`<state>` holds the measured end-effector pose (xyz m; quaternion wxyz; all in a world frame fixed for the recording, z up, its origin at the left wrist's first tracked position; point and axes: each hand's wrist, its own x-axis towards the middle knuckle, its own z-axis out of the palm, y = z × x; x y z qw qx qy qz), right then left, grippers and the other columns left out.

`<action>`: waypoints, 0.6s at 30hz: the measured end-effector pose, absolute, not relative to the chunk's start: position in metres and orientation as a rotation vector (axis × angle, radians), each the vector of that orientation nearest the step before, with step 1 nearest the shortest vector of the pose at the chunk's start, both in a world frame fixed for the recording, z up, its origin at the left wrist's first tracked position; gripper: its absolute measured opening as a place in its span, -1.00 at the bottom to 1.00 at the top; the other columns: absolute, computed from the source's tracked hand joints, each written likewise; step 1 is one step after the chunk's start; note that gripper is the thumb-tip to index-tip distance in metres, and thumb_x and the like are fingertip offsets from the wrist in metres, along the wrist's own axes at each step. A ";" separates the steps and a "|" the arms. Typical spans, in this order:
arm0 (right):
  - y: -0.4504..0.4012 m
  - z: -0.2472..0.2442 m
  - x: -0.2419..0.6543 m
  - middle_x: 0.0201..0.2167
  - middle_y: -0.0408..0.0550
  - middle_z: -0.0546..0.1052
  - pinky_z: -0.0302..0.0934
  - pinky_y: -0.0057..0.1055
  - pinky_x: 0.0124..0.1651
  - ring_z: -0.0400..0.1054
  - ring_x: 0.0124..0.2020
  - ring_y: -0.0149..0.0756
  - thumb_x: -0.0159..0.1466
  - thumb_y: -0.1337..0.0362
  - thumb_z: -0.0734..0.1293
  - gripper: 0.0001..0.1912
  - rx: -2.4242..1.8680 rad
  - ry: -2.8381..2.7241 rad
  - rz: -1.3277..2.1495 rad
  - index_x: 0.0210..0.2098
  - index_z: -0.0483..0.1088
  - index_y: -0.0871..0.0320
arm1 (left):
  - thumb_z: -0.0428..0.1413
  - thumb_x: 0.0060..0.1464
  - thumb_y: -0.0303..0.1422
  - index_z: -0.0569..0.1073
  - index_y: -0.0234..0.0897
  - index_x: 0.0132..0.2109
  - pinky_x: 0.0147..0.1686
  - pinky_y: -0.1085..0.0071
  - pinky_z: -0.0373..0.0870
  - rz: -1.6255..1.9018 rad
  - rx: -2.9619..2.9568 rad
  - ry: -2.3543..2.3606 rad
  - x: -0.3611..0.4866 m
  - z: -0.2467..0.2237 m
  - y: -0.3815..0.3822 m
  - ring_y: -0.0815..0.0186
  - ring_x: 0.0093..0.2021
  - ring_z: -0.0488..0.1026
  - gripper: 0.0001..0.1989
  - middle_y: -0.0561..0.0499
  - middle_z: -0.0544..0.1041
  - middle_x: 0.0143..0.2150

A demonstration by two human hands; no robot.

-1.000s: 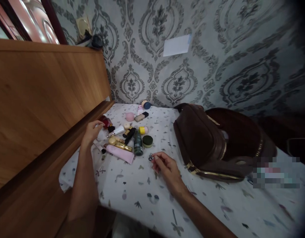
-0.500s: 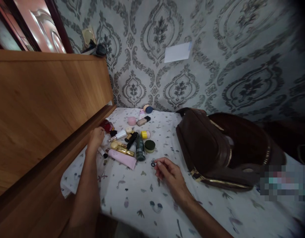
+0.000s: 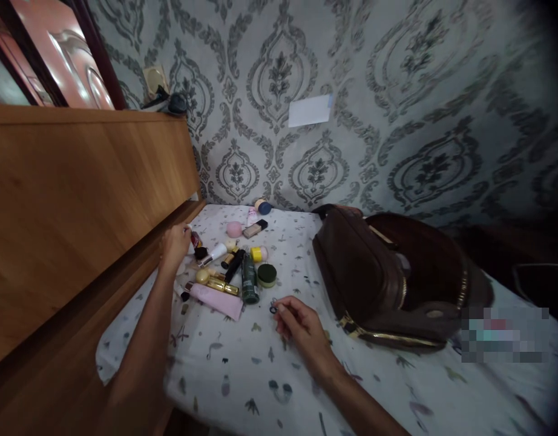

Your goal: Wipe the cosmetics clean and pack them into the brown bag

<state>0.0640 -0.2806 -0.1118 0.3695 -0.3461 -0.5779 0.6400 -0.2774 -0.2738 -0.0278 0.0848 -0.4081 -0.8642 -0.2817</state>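
Observation:
My left hand (image 3: 174,247) is closed at the left edge of a cluster of cosmetics, beside a dark red bottle (image 3: 196,240). A bit of white shows at its fingertips, but what it grips is mostly hidden. Between thumb and forefinger, my right hand (image 3: 299,324) pinches a small dark ring (image 3: 273,307) just above the sheet. Near it lie a dark green tube (image 3: 249,278), a round green-lidded jar (image 3: 267,275) and a pink tube (image 3: 216,301). Gold tubes (image 3: 223,286), a white tube (image 3: 213,254) and a yellow-banded container (image 3: 259,254) complete the cluster.
A brown bag (image 3: 374,284) with gold zips stands open on the right of the patterned sheet (image 3: 233,375). Behind the cosmetics are a pink jar (image 3: 234,229) and a foundation bottle (image 3: 255,228). A wooden board (image 3: 92,181) rises along the left.
The view has shifted slightly, moving everything a little left in the picture. My left hand has risen a little by the red bottle. My right hand keeps its pinch on the ring.

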 end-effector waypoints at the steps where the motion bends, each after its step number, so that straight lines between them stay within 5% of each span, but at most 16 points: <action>1: -0.281 -0.112 0.064 -0.56 -0.14 0.42 0.10 -0.48 -0.58 0.24 -0.61 -0.41 0.08 -0.23 0.39 -0.46 -0.881 -1.493 1.640 -0.38 0.43 0.17 | 0.05 0.13 -0.30 0.59 -0.28 -0.12 -0.16 0.12 0.41 -0.793 -1.200 -2.587 -0.281 -0.022 -0.263 -0.11 -0.06 0.54 -0.73 -0.32 0.62 -0.11; 5: -0.283 -0.112 0.064 -0.58 -0.18 0.41 0.06 -0.51 -0.58 0.23 -0.62 -0.45 0.11 -0.17 0.37 -0.52 -0.861 -1.496 1.648 -0.39 0.39 0.16 | 0.20 0.10 -0.34 0.56 -0.40 -0.17 -0.04 0.02 0.40 -0.628 -1.236 -2.677 -0.290 -0.010 -0.220 -0.06 -0.01 0.51 -0.80 -0.33 0.58 -0.08; 8: -0.285 -0.112 0.064 -0.57 -0.21 0.41 0.08 -0.53 -0.56 0.25 -0.62 -0.47 0.13 -0.11 0.36 -0.59 -0.864 -1.479 1.657 -0.40 0.36 0.15 | 0.15 0.22 -0.25 0.46 -0.32 0.02 -0.04 0.10 0.47 -0.550 -1.304 -2.771 -0.289 -0.014 -0.202 0.18 -0.03 0.50 -0.70 -0.10 0.52 0.01; 12: -0.284 -0.116 0.063 -0.57 -0.24 0.38 0.08 -0.56 -0.58 0.24 -0.63 -0.50 0.15 -0.05 0.33 -0.64 -0.870 -1.473 1.663 -0.37 0.35 0.14 | 0.14 0.23 -0.24 0.45 -0.32 0.03 -0.11 0.17 0.50 -0.533 -1.365 -2.859 -0.291 -0.023 -0.190 0.21 -0.09 0.51 -0.70 -0.08 0.51 -0.02; 15: -0.282 -0.119 0.063 -0.57 -0.25 0.37 0.07 -0.59 -0.60 0.24 -0.63 -0.51 0.16 0.01 0.32 -0.69 -0.866 -1.485 1.650 -0.38 0.34 0.14 | 0.19 0.16 -0.18 0.49 -0.33 -0.25 -0.29 0.26 0.48 -0.635 -1.384 -2.842 -0.291 -0.024 -0.182 0.25 -0.29 0.51 -0.74 0.01 0.53 -0.31; 18: -0.283 -0.118 0.064 -0.57 -0.24 0.37 0.04 -0.61 -0.63 0.24 -0.64 -0.51 0.16 0.06 0.30 -0.74 -0.867 -1.502 1.638 -0.39 0.34 0.15 | 0.31 -0.14 -0.12 0.26 -0.29 -0.66 -0.51 0.32 0.33 -0.879 -1.435 -2.694 -0.288 -0.022 -0.180 0.14 -0.50 0.44 -0.53 0.11 0.24 -0.73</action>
